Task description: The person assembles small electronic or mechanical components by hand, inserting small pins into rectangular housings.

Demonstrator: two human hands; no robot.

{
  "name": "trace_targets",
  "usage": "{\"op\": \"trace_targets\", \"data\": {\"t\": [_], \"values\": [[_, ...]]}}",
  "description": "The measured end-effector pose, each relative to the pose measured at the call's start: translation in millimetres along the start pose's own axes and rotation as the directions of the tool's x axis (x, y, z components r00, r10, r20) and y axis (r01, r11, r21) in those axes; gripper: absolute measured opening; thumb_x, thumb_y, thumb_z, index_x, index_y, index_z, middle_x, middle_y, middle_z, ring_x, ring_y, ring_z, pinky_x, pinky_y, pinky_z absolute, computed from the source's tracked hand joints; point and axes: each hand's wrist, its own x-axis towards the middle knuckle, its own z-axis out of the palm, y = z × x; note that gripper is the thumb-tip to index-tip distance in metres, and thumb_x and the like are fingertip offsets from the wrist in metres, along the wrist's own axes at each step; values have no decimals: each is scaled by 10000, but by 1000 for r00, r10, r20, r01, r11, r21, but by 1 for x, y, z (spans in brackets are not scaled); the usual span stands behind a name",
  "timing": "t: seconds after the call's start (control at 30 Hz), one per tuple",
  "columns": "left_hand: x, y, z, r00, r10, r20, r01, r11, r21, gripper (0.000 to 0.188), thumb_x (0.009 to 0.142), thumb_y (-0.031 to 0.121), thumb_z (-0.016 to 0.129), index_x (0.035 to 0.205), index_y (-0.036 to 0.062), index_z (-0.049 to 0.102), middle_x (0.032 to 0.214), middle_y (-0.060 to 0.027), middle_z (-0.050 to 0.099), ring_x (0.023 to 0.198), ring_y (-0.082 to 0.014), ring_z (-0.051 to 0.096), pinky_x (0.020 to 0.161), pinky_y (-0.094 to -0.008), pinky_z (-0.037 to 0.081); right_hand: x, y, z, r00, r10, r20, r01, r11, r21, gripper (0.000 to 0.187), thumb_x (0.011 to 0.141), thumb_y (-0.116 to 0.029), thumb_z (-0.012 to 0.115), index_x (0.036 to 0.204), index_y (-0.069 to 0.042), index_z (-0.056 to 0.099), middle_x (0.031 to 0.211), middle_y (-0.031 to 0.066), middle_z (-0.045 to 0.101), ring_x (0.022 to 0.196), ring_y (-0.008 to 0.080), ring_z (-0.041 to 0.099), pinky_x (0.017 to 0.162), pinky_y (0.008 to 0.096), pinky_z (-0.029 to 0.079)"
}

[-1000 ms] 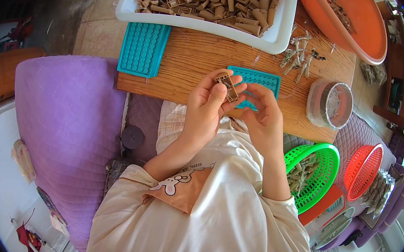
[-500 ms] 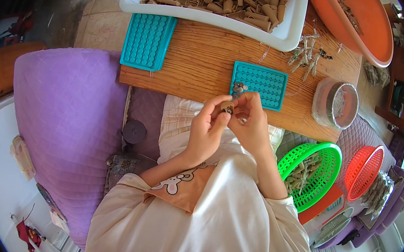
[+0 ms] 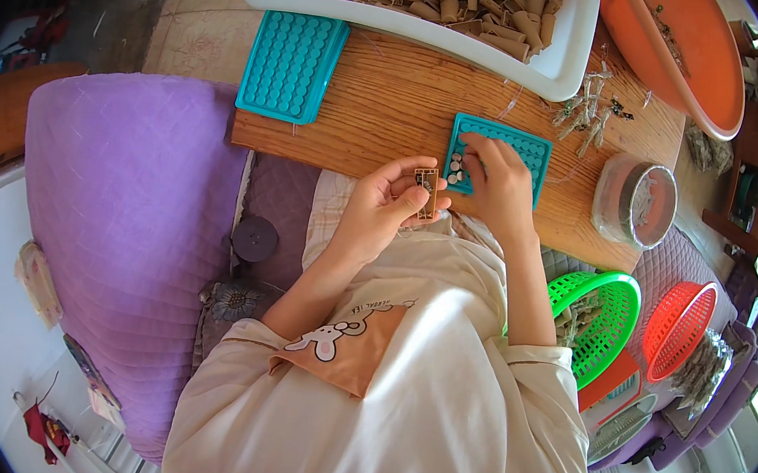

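My left hand point(image 3: 380, 207) holds a small brown plastic casing point(image 3: 428, 207) in front of my body, just off the table's near edge. The casing's hollow side faces up, with small parts inside too fine to make out. My right hand point(image 3: 505, 194) reaches over a teal tray point(image 3: 537, 148) with rows of round pockets. Its index finger and thumb are apart above the tray's left side, beside several small round silvery discs point(image 3: 456, 167). The hand covers the middle of that tray.
A white bin point(image 3: 572, 72) of brown casings stands at the back. Another teal tray point(image 3: 292, 61) lies on the left, and wired parts point(image 3: 584, 110) sit at right. A clear tub point(image 3: 613, 192), orange basin point(image 3: 716, 101), green basket point(image 3: 623, 327) and red basket point(image 3: 685, 329) stand rightward.
My hands were together at the casing and have separated. The right has moved away to the right, over the tray. The left has kept the casing and turned its hollow side into view.
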Motion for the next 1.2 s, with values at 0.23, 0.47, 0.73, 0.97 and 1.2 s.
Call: {"op": "trace_targets", "data": {"t": [0.23, 0.47, 0.73, 0.97, 1.2], "values": [[-1, 4, 5, 998, -15, 58, 15, 1000, -2, 322, 835, 61, 496, 1137, -16, 418, 971, -92, 553, 862, -151, 572, 746, -259, 494, -13, -41, -7, 948, 4, -318, 119, 923, 367, 190, 662, 27, 625, 833, -23, 558, 761, 85, 590, 640, 213, 576, 553, 283, 474], [3, 6, 6, 995, -94, 31, 94, 995, -19, 251, 855, 82, 444, 1092, -1, 454, 940, -49, 556, 834, -89, 548, 716, -223, 487, -22, -33, -4, 963, -175, -206, 232, 925, 300, 242, 624, 67, 622, 844, -19, 571, 833, 86, 612, 756, 230, 590, 633, 305, 485], [8, 2, 8, 998, -42, -53, 42, 999, 3, 218, 848, 81, 433, 1053, 19, 476, 963, -73, 569, 806, -74, 548, 681, -210, 478, -42, -40, 9, 927, -269, -259, 299, 950, 84, 248, 636, 28, 607, 875, -14, 559, 904, 75, 606, 843, 224, 579, 632, 321, 473], [8, 7, 4, 996, -62, -63, 68, 993, 97, 237, 856, 77, 394, 1071, 16, 470, 992, -126, 558, 862, -162, 572, 713, -272, 487, -30, -17, 4, 947, 118, -297, -38, 965, 261, 254, 660, 34, 620, 900, -20, 560, 893, 104, 606, 809, 249, 584, 661, 307, 470], [5, 10, 6, 998, -64, -6, 64, 987, 147, 246, 861, 76, 386, 1084, 4, 460, 1001, -137, 555, 890, -199, 578, 738, -282, 482, -21, 11, 11, 979, 71, -192, -76, 997, -18, 168, 685, -22, 606, 841, -65, 559, 755, 77, 589, 687, 218, 560, 576, 311, 456]]}}
